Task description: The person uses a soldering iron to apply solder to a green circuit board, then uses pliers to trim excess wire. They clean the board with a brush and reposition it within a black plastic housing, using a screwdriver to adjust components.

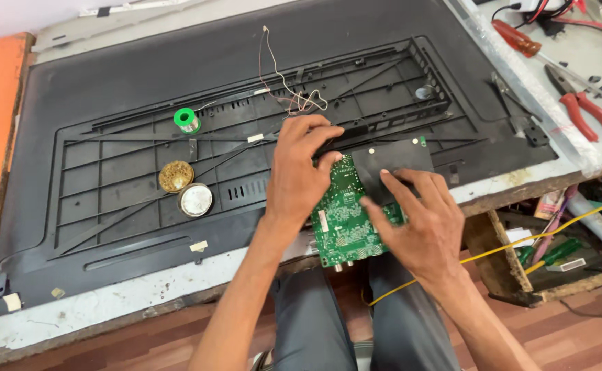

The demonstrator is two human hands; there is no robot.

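On the near edge of the black television back panel (143,89), a green circuit board (346,220) sits tilted under both my hands, its lower corner hanging past the bench toward my lap. My left hand (301,172) lies curled over the board's upper left, fingers bent down onto its top edge and the panel rib behind it. My right hand (421,220) is spread flat, fingertips pressing a thin black sheet (394,161) that overlaps the board's upper right. I judge this to be the seating or lifting of the board against the panel; the next move seems to call for a steady hold at the edges and care with the loose red and white wires (294,96) just above. Further out on the panel stand a green solder spool (187,120), a brass tip-cleaner tin (176,176) and a round silver tin (196,200). Red-handled pliers (586,106) and a screwdriver (521,41) rest well apart on the bench at right.
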